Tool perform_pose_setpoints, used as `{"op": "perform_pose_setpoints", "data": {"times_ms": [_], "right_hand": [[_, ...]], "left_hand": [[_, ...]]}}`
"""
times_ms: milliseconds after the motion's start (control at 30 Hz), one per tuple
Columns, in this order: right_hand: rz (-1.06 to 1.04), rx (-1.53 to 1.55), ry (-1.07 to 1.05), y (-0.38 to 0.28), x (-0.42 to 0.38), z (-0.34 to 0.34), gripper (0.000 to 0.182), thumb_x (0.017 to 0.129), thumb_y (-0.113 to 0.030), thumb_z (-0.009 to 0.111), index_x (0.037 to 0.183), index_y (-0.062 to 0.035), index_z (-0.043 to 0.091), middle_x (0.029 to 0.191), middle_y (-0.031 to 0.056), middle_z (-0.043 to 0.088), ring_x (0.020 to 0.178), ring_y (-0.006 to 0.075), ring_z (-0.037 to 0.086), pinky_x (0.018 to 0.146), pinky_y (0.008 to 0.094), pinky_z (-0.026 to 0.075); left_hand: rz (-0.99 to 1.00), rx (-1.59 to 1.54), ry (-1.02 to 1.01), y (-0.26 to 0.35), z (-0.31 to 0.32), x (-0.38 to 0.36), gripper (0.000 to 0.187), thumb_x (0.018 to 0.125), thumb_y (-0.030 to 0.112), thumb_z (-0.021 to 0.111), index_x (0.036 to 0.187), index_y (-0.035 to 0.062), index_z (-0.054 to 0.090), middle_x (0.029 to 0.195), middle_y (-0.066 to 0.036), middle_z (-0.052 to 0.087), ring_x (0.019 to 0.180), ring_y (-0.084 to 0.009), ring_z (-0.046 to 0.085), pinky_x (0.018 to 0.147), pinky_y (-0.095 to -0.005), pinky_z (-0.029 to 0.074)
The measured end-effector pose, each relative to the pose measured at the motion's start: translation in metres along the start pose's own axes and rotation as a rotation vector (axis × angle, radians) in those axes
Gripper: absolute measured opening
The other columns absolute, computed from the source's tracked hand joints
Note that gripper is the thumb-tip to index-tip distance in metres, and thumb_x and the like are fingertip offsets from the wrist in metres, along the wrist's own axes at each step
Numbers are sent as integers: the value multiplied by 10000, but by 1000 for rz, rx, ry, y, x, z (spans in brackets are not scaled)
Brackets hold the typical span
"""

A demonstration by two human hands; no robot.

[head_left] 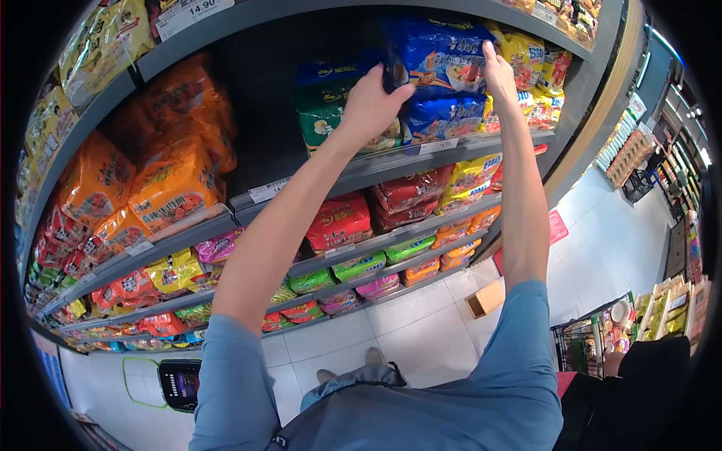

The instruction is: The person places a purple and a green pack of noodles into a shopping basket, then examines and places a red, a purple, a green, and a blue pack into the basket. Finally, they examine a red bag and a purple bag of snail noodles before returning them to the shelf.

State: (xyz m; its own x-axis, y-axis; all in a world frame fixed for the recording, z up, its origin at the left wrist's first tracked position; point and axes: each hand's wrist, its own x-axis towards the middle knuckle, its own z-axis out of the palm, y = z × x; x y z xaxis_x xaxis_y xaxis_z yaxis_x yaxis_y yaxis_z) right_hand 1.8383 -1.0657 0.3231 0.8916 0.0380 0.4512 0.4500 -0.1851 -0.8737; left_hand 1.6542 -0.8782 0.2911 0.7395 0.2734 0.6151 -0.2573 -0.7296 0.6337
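Both arms reach up to a supermarket shelf. A blue multipack of instant noodles [444, 60] sits on top of another blue pack [442, 116], near the shelf's right end. My left hand [374, 101] is at the upper pack's left side, its thumb pointing right and its fingers partly hidden behind the edge. On the opposite side my right hand [499, 71] grips the same pack, thumb up on its front. Green noodle packs [320, 116] lie partly behind my left hand and wrist. Yellow packs [520, 54] stand close beside my right hand.
Orange noodle packs [177, 184] fill the shelf's left part. Red packs [338, 224] lie on the shelf below. A shopping basket [179, 385] and a small cardboard box [485, 299] are on the floor. A person in dark clothing [639, 398] and a cart [577, 346] are at right.
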Motion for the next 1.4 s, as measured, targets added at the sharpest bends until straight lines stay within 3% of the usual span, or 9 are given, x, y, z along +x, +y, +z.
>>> {"op": "perform_pose_setpoints", "data": {"times_ms": [133,333,567,600,700,800,933,1067,1400], "right_hand": [[-62,451,-231,1,-10,2,469,889,-445,549,1040,-3,597,912,45,611,824,130,550,813,274,414],[-200,494,-63,-28,-71,-1,351,844,-338,642,1020,-45,560,926,76,635,672,154,610,692,285,468],[-216,794,-287,34,-193,-8,419,902,-323,448,1146,5,542,1070,124,610,971,241,587,849,379,479],[-182,838,-39,2,-236,18,392,937,-348,410,1090,-8,528,1016,115,592,949,244,584,835,358,487],[-344,828,-111,-19,-334,71,509,903,-282,448,1296,36,385,1343,194,403,1222,306,404,1054,446,271],[-195,722,-291,20,-416,110,469,848,-88,494,1263,96,377,1286,226,428,1155,297,449,1007,416,328],[225,697,-613,-1,-547,146,419,854,-66,534,1239,61,431,1174,136,519,1053,203,493,958,354,355],[240,610,-1014,-37,-654,170,426,867,-84,550,1248,55,422,1185,113,513,1054,184,489,960,319,340],[240,604,-1612,-143,-806,251,484,847,-180,624,1222,39,410,1147,118,514,1065,177,483,958,314,338]], "left_hand": [[-181,-120,-201,16,17,25,587,861,274,605,1340,9,393,1129,-111,574,948,-186,579,844,-288,448],[-62,-491,78,22,16,-23,559,868,187,576,1359,14,374,1081,-105,556,975,-167,514,873,-304,411],[-115,-844,252,33,-56,-182,593,817,227,676,1328,44,439,1092,-89,388,1017,-144,406,763,-243,452],[-154,-1019,286,17,-62,-202,638,807,237,693,1347,44,410,1101,-95,390,1021,-145,415,788,-251,452],[-515,-613,488,-14,-90,-258,752,845,260,656,1416,27,225,1213,-125,385,1077,-184,448,906,-294,425],[-572,-1132,525,-57,-132,-333,615,854,335,635,1314,1,401,1146,-93,478,1166,-190,414,966,-327,366],[-1012,-298,637,-92,-180,-483,542,847,443,614,1114,-19,518,1069,-81,537,1085,-121,471,853,-267,453],[-1055,-1038,1023,-83,-241,-616,510,892,426,550,1221,53,435,1147,-69,518,1097,-152,487,937,-319,412],[-958,-1448,1313,-55,-361,-795,365,912,348,468,1127,72,573,1112,-78,628,1000,-215,591,892,-365,466]]}}
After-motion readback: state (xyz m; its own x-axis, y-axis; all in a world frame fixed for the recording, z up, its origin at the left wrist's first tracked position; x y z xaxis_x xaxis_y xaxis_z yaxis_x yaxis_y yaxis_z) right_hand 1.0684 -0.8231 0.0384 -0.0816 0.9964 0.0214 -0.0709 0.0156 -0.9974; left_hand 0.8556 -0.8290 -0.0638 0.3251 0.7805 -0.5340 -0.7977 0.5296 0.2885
